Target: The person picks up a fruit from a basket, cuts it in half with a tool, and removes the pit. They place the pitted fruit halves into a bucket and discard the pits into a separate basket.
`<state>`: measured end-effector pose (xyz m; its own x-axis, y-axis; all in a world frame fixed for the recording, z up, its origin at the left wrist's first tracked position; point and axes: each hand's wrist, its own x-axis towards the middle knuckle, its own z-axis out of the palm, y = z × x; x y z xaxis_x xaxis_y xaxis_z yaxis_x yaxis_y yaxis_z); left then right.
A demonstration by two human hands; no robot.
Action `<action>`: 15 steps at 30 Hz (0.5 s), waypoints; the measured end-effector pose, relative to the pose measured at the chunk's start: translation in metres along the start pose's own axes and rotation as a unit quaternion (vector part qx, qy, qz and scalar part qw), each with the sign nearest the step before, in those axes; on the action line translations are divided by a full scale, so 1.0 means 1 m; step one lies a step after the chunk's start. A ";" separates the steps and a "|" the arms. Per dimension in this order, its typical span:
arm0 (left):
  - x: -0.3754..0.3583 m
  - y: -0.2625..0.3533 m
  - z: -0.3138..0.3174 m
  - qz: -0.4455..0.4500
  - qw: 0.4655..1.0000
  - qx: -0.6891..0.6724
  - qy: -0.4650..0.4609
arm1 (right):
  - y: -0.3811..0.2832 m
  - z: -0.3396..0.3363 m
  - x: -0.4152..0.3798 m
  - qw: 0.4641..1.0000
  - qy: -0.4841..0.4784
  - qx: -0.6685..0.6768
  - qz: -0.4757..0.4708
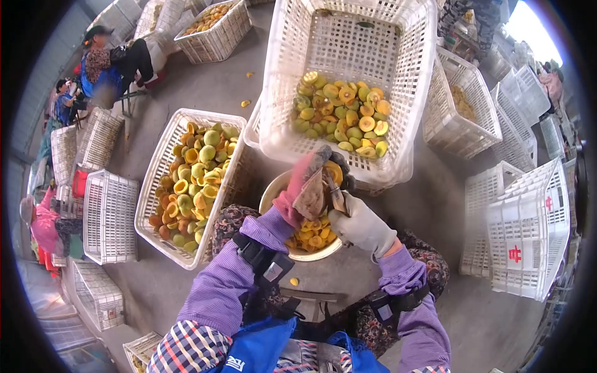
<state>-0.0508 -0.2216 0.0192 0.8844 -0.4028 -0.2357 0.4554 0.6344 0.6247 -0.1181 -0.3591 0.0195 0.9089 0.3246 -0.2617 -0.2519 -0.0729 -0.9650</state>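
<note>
My left hand [309,189], in a worn pink and dark grey glove, is closed around a yellow peach half [335,172]. My right hand [362,225] wears a white glove and grips a small metal-bladed pitting knife [336,196], its tip against or very near the fruit; the exact contact is hidden. Both hands are above a round cream bucket [271,194] between my knees. Yellow peach pieces [313,237] lie in it. Just beyond the hands, a large white crate [348,43] holds cut peach halves [348,115] at its near end.
At left stands a white crate [149,214] full of hollowed peach halves [194,180]. More crates stand right [522,230], left [111,214] and behind. A seated person [102,68] is at upper left, others farther left. Several fruit scraps [294,281] lie on the concrete floor.
</note>
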 end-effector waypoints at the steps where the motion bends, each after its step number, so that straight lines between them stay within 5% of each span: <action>1: 0.003 0.005 -0.009 -0.027 0.990 -0.048 -0.133 | -0.016 -0.003 -0.004 0.998 -0.037 0.036 0.043; 3: -0.005 0.009 -0.012 0.021 0.988 0.045 -0.146 | -0.022 -0.003 -0.005 0.991 -0.075 0.068 0.088; 7: -0.006 0.010 -0.008 -0.005 0.994 -0.013 -0.112 | -0.018 0.003 -0.005 0.995 -0.058 0.039 0.067; 11: -0.002 0.006 -0.014 0.091 0.981 0.151 -0.075 | -0.006 0.008 0.001 0.996 -0.041 0.059 0.062; 15: 0.003 0.018 -0.016 0.042 0.978 0.109 -0.173 | -0.021 0.005 -0.001 0.975 -0.095 0.149 0.133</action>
<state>-0.0385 -0.2015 0.0179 0.8128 -0.5788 0.0659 0.3167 0.5340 0.7839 -0.1153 -0.3537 0.0403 0.7277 0.5031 -0.4663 -0.5809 0.0904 -0.8089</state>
